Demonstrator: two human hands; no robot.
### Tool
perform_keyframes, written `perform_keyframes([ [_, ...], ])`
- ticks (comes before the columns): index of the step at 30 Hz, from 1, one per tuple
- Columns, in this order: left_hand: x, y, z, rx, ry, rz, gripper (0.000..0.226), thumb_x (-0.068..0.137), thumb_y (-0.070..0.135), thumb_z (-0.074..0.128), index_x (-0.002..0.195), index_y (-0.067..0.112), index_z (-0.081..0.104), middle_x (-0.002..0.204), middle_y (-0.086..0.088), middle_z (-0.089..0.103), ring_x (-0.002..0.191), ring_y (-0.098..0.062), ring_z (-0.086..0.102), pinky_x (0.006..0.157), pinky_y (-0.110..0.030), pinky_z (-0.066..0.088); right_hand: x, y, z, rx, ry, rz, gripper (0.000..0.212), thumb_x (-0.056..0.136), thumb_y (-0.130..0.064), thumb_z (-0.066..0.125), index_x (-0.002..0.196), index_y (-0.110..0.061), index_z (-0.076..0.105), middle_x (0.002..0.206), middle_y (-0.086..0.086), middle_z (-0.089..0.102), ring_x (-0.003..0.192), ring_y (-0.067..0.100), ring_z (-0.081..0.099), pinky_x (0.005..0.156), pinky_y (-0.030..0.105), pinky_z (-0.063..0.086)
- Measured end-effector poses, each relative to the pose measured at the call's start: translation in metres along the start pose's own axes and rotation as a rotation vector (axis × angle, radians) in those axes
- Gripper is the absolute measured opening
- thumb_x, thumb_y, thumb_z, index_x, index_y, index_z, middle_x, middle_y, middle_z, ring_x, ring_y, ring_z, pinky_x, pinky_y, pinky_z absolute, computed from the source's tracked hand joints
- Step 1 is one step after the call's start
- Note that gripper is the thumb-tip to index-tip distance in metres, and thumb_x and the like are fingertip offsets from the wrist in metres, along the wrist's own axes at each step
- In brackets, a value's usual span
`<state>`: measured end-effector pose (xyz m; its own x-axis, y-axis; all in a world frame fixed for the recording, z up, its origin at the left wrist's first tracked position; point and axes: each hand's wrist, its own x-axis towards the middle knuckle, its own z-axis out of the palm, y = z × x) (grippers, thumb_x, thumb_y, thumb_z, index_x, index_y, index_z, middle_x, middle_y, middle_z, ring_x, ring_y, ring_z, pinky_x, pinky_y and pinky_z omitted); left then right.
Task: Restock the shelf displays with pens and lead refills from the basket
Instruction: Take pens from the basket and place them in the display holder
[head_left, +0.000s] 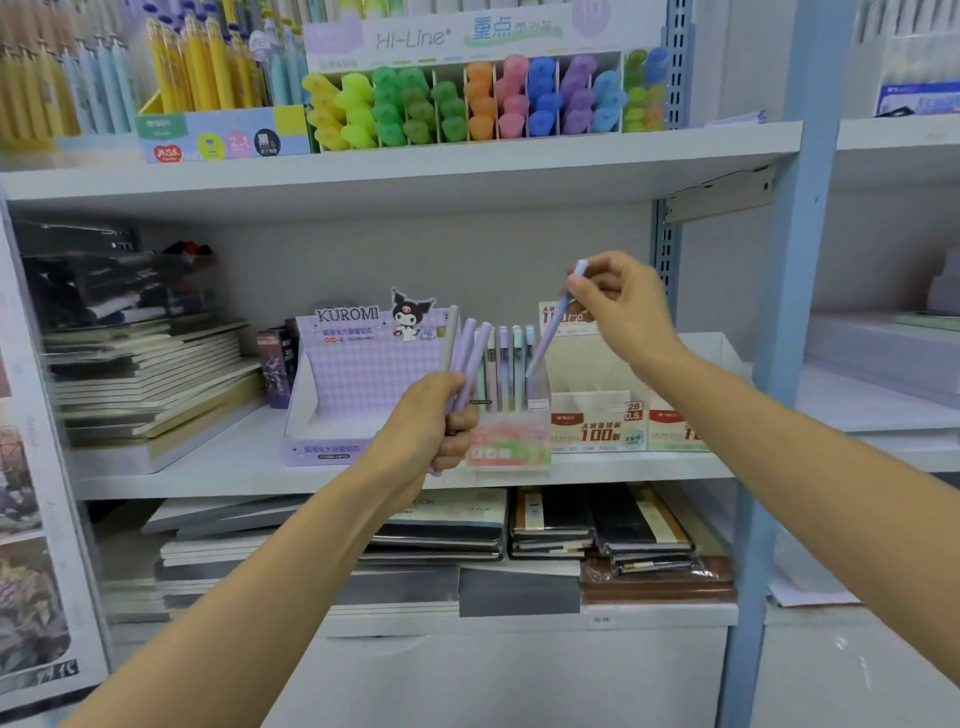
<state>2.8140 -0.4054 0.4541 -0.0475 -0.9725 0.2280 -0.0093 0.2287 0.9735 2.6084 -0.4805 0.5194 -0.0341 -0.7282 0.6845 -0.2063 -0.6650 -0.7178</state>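
Observation:
My left hand (434, 423) grips a bunch of pastel purple pens (467, 353) held upright in front of the middle shelf. My right hand (615, 301) pinches the top of a single purple pen (550, 332), tilted with its tip down into a clear pen display box (511, 436) that holds several upright pastel pens. A purple Kuromi lead refill display (358, 374) stands just left of the box, its tray looking bare. Cream lead refill displays (597, 415) sit to its right. No basket is in view.
The top shelf carries a highlighter display (467, 104) and yellow and blue pens (208, 67). Notebook stacks (150, 379) lie at the left of the middle shelf and more on the lower shelf (550, 525). A blue upright post (789, 312) stands at the right.

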Motion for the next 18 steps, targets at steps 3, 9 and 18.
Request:
perform_keyframes([
  [3,0.006,-0.010,-0.001,-0.003,-0.021,0.040,0.012,0.103,0.019,0.032,0.099,0.012,0.041,0.059,0.006,0.040,0.040,-0.008,0.027,0.036,-0.019,0.024,0.001,0.022,0.009,-0.131,-0.050,0.035,0.013,0.094,-0.013,0.060,0.105,-0.007,0.063,0.094,0.009,0.070,0.076,0.011,0.068,0.058,0.009,0.047],
  [9,0.011,-0.023,-0.009,-0.068,-0.071,0.087,0.024,0.104,0.009,0.037,0.118,0.004,0.055,0.067,0.003,0.052,0.051,-0.009,0.039,0.043,-0.019,0.031,0.004,0.045,0.027,-0.336,-0.126,-0.037,0.017,0.092,-0.017,0.064,0.107,-0.007,0.067,0.091,0.005,0.072,0.083,0.015,0.068,0.082,0.026,0.054],
  [18,0.015,-0.031,-0.017,-0.118,-0.127,0.166,0.027,0.103,0.018,0.043,0.122,0.007,0.059,0.076,-0.003,0.065,0.060,-0.014,0.060,0.060,-0.023,0.053,0.021,0.046,0.029,-0.422,-0.206,-0.068,0.016,0.090,-0.018,0.067,0.104,-0.019,0.058,0.080,0.004,0.070,0.075,0.013,0.062,0.069,0.020,0.046],
])
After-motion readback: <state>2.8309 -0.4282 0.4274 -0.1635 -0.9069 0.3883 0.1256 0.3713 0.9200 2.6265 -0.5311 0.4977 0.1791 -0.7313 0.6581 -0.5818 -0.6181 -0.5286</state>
